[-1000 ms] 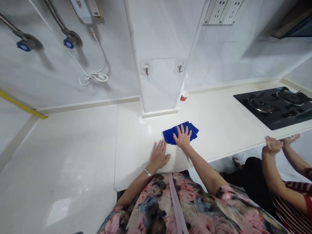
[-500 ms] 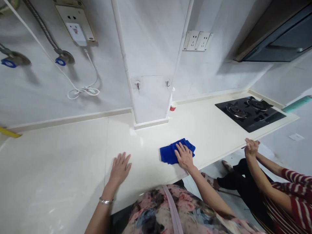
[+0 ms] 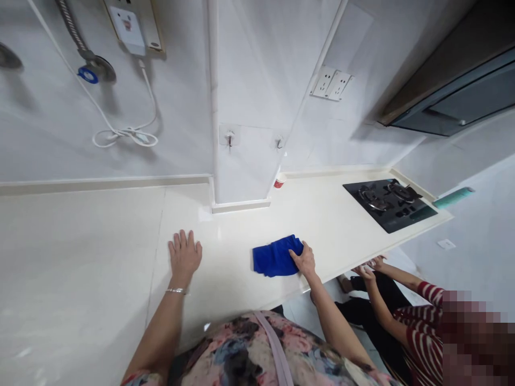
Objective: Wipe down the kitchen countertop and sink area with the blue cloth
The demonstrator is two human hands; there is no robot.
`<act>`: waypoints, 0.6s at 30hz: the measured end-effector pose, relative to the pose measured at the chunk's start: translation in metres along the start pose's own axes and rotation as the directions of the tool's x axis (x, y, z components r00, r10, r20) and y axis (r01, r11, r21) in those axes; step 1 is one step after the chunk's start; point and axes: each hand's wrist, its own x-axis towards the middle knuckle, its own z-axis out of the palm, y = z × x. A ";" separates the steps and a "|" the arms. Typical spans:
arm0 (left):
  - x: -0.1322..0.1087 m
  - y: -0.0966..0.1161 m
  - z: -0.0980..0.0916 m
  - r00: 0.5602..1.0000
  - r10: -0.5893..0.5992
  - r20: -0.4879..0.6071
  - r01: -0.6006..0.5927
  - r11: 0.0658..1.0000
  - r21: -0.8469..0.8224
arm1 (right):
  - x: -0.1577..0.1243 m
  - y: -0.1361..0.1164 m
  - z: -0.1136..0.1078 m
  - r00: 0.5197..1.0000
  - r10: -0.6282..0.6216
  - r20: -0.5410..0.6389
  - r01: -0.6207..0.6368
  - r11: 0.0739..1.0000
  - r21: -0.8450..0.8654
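Note:
A folded blue cloth [image 3: 273,257] lies on the pale countertop [image 3: 341,220] in front of me. My right hand [image 3: 304,259] rests on the cloth's right edge, fingers curled over it and gripping it. Left of the cloth, my left hand [image 3: 184,255] lies flat on the counter with its fingers spread and nothing in it. A silver bracelet circles that wrist.
A white pillar [image 3: 245,107] with two hooks rises behind the cloth; a small red-and-white cup [image 3: 279,181] stands beside it. A black gas hob [image 3: 388,202] sits far right. Another person in a striped top [image 3: 426,321] sits low at the right, hands by the counter edge.
My left hand slid left across the counter, away from the cloth. My right hand shifted from the cloth's top to its right edge. The view swung right and up.

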 end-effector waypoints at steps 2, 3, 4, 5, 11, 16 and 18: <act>-0.003 0.004 0.002 0.999 0.019 -0.028 -0.019 1.000 0.002 | 0.000 -0.006 -0.002 0.999 -0.020 0.026 0.019 0.999 0.036; -0.005 0.004 0.003 0.999 0.025 -0.025 -0.025 1.000 -0.007 | 0.000 -0.008 -0.004 0.999 -0.029 0.030 0.028 0.998 0.048; -0.006 0.003 0.002 0.999 0.028 -0.021 -0.028 0.999 -0.016 | 0.000 -0.009 -0.006 0.999 -0.041 0.027 0.039 0.997 0.060; -0.007 0.002 0.002 0.999 0.031 -0.021 -0.031 0.999 -0.023 | -0.001 -0.010 -0.008 0.998 -0.055 0.020 0.054 0.996 0.076; -0.007 -0.001 0.002 0.998 0.031 -0.050 -0.034 0.998 -0.054 | -0.001 -0.027 -0.037 0.991 -0.132 -0.030 0.135 0.969 0.209; -0.007 0.000 0.001 0.997 0.046 -0.062 -0.050 0.996 -0.070 | 0.003 -0.070 -0.077 0.942 -0.273 -0.194 0.333 0.831 0.445; -0.007 0.001 0.000 0.998 0.040 -0.057 -0.044 0.996 -0.078 | 0.003 -0.092 -0.096 0.873 -0.359 -0.329 0.478 0.762 0.437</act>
